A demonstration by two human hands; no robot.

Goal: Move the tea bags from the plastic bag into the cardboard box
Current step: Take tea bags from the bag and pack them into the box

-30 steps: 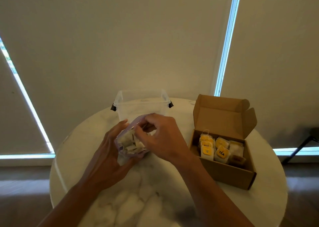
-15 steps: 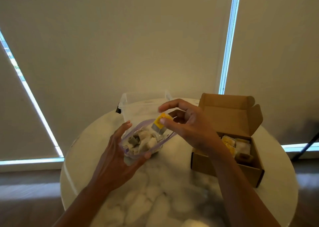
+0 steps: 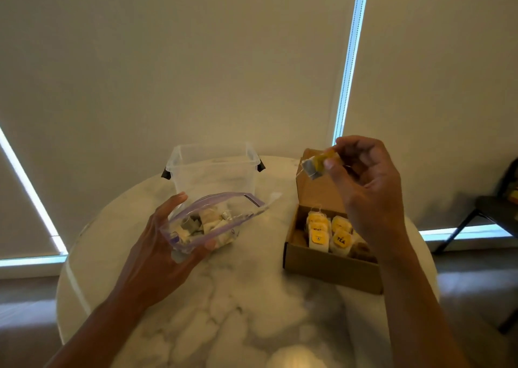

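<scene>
Round table point(image 3: 246, 306) w/ glossy white marble top, grey veining. Left hand point(image 3: 157, 258) is cupped approx half open under a clear, crinkly plastic bag point(image 3: 213, 222) w/ purple zip strip, thumb and fingers wrapped round its lower end; bag mouth gapes toward the right. Inside: a loose heap of pale paper tea bags point(image 3: 201, 224), some darker. Right hand point(image 3: 367, 182) is raised above the cardboard box point(image 3: 322, 266), fingers curled, thumb & fingertips pinched on one tea bag point(image 3: 316, 166) w/ yellow tag, greyish pouch hanging left of the fingers. Box is brown, matte corrugated, rectangular, lid flap standing up at the back. It holds upright packed tea bags point(image 3: 330, 236), white w/ yellow labels, one reading "TEA". Behind the plastic bag: clear rigid plastic tub point(image 3: 213, 168), squarish, black side clips, looks empty. Beige blinds point(image 3: 196, 59) behind.
</scene>
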